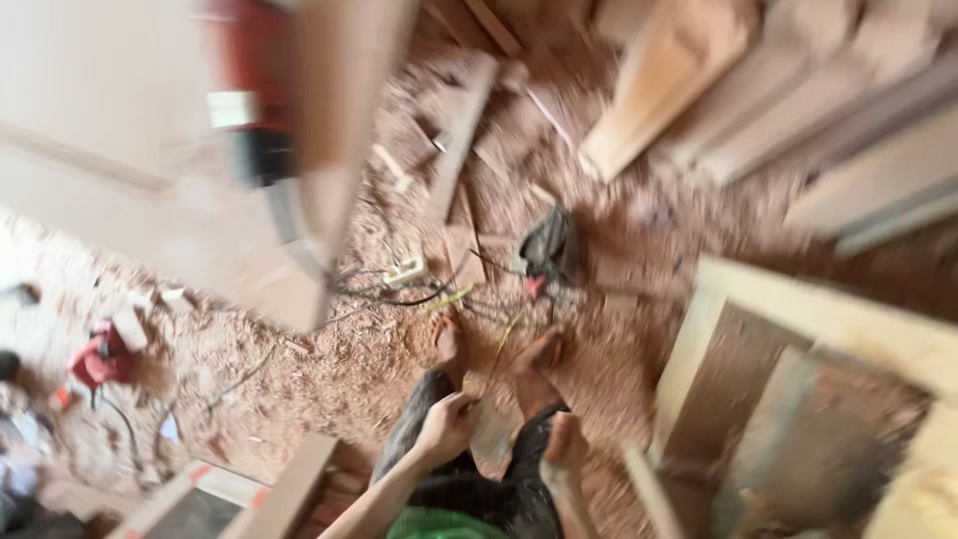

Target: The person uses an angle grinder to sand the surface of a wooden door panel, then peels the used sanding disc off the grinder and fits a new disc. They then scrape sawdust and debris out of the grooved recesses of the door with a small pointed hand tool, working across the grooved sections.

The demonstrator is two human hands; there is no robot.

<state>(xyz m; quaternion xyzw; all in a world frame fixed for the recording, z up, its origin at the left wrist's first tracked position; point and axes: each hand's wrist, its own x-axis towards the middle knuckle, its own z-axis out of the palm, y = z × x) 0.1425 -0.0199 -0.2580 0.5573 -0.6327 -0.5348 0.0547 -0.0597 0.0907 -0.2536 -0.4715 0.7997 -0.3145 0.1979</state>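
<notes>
1. Nearest the camera, the left hand [446, 424] curls closed on a small flat piece of wood [496, 439] held over the knees; the right hand [565, 446] rests beside it, its grip too blurred to tell.
2. Bare feet [449, 339] stand close to tangled black cables [399, 294]; tripping looks likely.
3. Reddish sawdust covers the floor [329, 369]; pale wooden planks [848, 110] lie stacked around; a red power tool [100, 359] sits at left.
</notes>
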